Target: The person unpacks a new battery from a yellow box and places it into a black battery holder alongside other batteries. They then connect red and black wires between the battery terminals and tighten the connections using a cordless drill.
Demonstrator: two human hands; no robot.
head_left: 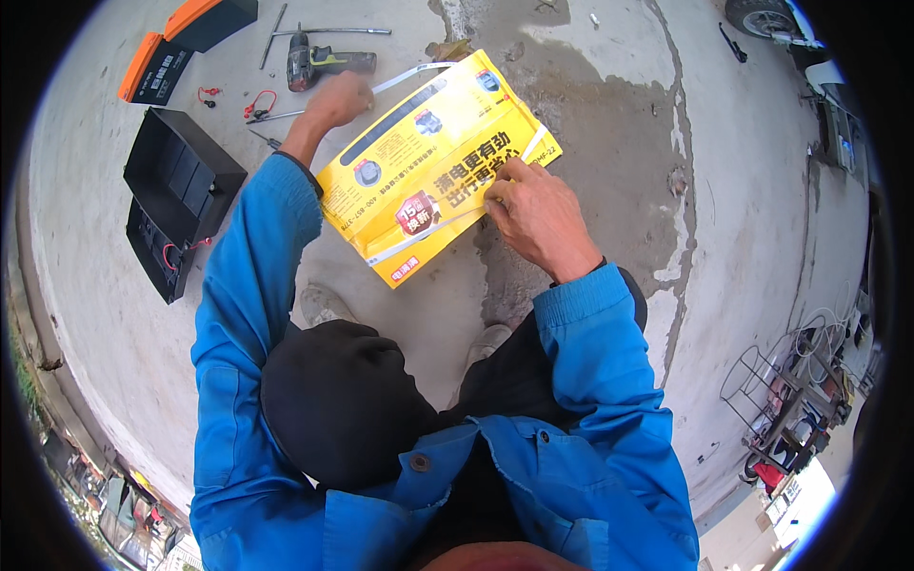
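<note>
A yellow cardboard box (433, 157) with printed pictures lies on the concrete floor in front of me, bound by white plastic straps. My left hand (338, 98) is closed around one white strap (411, 73) at the box's far left corner, and the strap arcs up off the box. My right hand (535, 214) rests on the box's right side, fingertips pinching at the strap and box edge there. Both arms wear blue sleeves.
An open black plastic case (176, 195) with red wires lies to the left. Beyond it are an orange-and-black lid (152, 67), a cordless drill (319, 62), a metal rod (333, 31) and small hand tools. Cracked concrete stretches right toward a wire rack (790, 400).
</note>
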